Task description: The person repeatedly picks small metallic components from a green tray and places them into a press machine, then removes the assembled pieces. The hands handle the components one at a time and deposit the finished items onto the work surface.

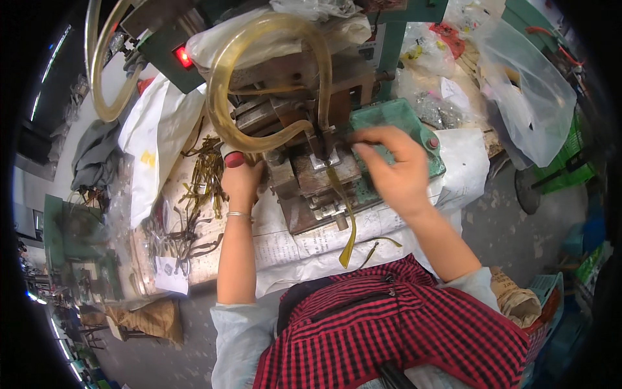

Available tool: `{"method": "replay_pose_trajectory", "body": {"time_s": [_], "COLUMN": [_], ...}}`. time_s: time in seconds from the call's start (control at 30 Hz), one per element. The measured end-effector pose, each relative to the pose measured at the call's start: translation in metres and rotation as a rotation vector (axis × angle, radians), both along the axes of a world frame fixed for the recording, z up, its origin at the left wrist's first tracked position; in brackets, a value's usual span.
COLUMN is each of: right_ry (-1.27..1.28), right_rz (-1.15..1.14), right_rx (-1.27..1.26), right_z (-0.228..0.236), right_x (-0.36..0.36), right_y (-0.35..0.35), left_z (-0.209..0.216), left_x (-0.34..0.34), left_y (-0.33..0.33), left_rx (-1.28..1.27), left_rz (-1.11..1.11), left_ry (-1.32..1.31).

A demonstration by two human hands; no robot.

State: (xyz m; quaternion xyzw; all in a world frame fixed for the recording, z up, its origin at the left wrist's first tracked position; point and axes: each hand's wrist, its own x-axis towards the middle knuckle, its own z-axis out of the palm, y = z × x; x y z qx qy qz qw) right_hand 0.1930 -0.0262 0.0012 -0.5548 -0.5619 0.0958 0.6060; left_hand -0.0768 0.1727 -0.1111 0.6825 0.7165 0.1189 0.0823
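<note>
A green machine with a metal fixture (324, 174) stands in front of me. An olive-coloured eyeglass temple (348, 236) sticks out of the fixture toward me, its wide curved end hanging free. My left hand (242, 183) is closed at the fixture's left side, around a handle with a red end (234, 159); its fingers are mostly hidden. To the right of the fixture is my right hand (398, 168), thumb and forefinger apart, with nothing visible between them. A thick yellowish hose (220, 84) loops down to the fixture and partly covers it.
Many loose temples (207, 175) lie heaped left of my left hand. Another temple (382, 242) rests on the paper (298, 249) near the front edge. A red light (183, 57) glows on the machine. Plastic bags (528, 91) are at the right, a white sack (162, 129) at the left.
</note>
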Motion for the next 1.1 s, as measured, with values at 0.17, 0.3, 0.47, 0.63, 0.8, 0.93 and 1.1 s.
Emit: {"method": "replay_pose_trajectory", "body": {"time_s": [0.17,0.3,0.47,0.63,0.8,0.93,1.1], "right_ry": [0.248,0.255,0.230,0.513,0.739,0.779,0.729], "right_rz": [-0.003,0.024,0.019,0.139,0.210,0.205,0.198], "right_rx": [0.009,0.022,0.068,-0.001,-0.008,0.035,-0.019], "right_z": [0.003,-0.003,-0.003,-0.004,-0.003,-0.005,-0.002], "right_x": [-0.037,-0.039,-0.040,-0.053,-0.063,-0.066,-0.064], "right_y": [0.017,0.016,0.012,0.014,0.012,0.013,0.013], "left_z": [-0.016,0.048,0.147,0.195,0.186,0.190,0.190], "left_x": [-0.039,-0.030,0.012,0.034,0.054,0.059,0.057], "left_y": [0.037,-0.005,-0.129,-0.159,-0.132,-0.132,-0.133], "left_rx": [-0.161,-0.271,0.456,0.630,0.724,0.717,0.713], "left_rz": [-0.085,-0.087,-0.452,-0.745,-0.603,-0.589,-0.573], "left_ry": [-0.670,-1.122,-1.586,-1.419,-1.427,-1.430,-1.390]}}
